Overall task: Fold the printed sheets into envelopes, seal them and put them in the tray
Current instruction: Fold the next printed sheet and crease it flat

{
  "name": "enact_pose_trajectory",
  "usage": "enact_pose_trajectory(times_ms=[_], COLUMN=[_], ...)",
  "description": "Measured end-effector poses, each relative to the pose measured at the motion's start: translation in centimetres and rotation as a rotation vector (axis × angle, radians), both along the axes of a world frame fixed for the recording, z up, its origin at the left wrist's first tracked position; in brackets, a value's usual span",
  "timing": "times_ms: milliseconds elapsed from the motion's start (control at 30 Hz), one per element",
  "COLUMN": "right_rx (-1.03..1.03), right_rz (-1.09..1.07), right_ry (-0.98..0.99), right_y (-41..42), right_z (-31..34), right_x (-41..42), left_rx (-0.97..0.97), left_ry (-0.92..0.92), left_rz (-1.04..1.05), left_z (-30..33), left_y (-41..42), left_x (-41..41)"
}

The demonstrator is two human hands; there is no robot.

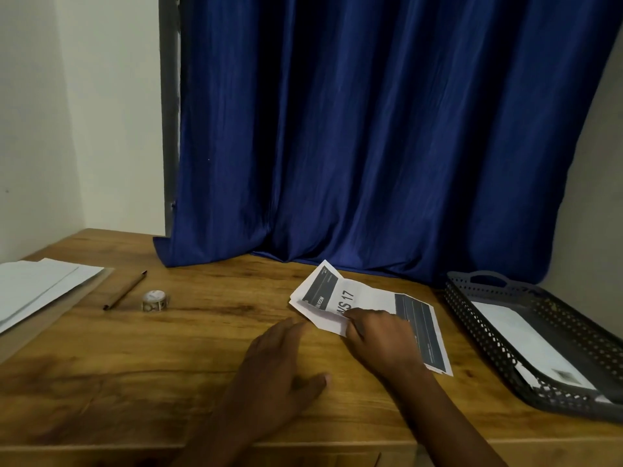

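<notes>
A printed sheet (364, 298) with dark blocks and large lettering lies partly folded on the wooden table, right of centre. My right hand (377, 335) rests on it and pinches its near folded edge with curled fingers. Just left of the sheet, my left hand (279, 365) lies flat on the table with straight fingers, not touching the paper. A dark grey perforated tray (488, 332) stands at the right and holds a white folded envelope (526, 342).
A stack of white sheets (37, 288) lies at the far left. Beside it are a pencil (125, 290) and a small roll of patterned tape (154, 300). A blue curtain (371, 129) hangs down onto the back of the table.
</notes>
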State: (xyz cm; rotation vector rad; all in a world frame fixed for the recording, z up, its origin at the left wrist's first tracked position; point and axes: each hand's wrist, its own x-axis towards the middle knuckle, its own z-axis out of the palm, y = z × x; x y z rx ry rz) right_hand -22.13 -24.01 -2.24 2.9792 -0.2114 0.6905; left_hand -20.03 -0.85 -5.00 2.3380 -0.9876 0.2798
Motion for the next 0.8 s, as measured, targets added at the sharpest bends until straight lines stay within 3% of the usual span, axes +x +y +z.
enact_pose_trajectory(times_ms=[167,367,533,700,800], right_rx=[0.141,0.277,0.158,0.419,0.480], right_rz=[0.107,0.452,0.603,0.559,0.496], right_ry=[-0.095,-0.034,0.092,0.196,0.063], right_y=[3.3,9.5,12.8,13.5,13.7], right_z=[0.7,-1.3,-2.8,-2.3,-1.3], right_x=[-3.4,-8.0,-8.5,-7.7,-6.6], left_rx=[-0.601,-0.752,-0.613,-0.208,0.089], left_ry=[0.354,0.475,0.407,0.319,0.123], left_rz=[0.072,0.211,0.304,0.229,0.150], left_z=[2.3,2.8,3.6,4.1,3.3], left_y=[2.6,8.4,12.5,13.4,12.3], left_x=[-0.4,0.3,1.1,-0.2,-0.2])
